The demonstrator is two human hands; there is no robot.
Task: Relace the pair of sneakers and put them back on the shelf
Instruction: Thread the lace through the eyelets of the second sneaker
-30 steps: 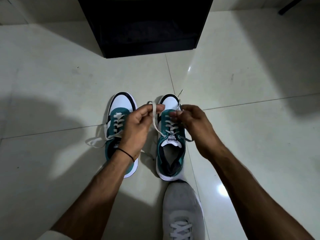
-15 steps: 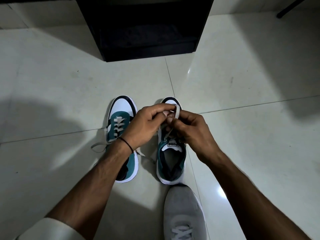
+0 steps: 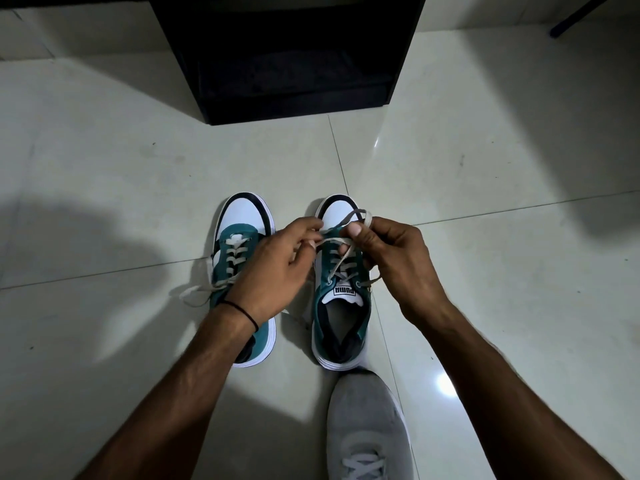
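The right hand [image 3: 398,261] pinches a loop of the lace [image 3: 358,216] between thumb and forefinger, holding it up over the toe end of the right-hand sneaker [image 3: 341,296] so the bow has something to wrap around. The left hand [image 3: 277,268] closes its fingertips on the other run of the same lace, which crosses flat in front of the right thumb; its grip is partly hidden by the knuckles, so whether it holds one strand or two is hard to say. Both hands sit low and close together, likely to keep the lace taut while the knot forms.

That sneaker stands upright on the tiled floor [image 3: 121,202], toe pointing away from the person, just beside a floor seam. Its lace is threaded through the eyelets up to the tongue, which suggests the lacing is finished and only the tying remains. The left-hand sneaker [image 3: 242,271] stands parallel and just beside it, partly under the left wrist, laced as well, with its ends trailing loose across the floor to the left; it appears not yet tied.

The dark shelf [image 3: 291,64] stands beyond the toes at the far edge of the floor, its lower opening facing the shoes. A grey shoe [image 3: 367,424] on the person's own foot rests just behind the right-hand sneaker's heel.
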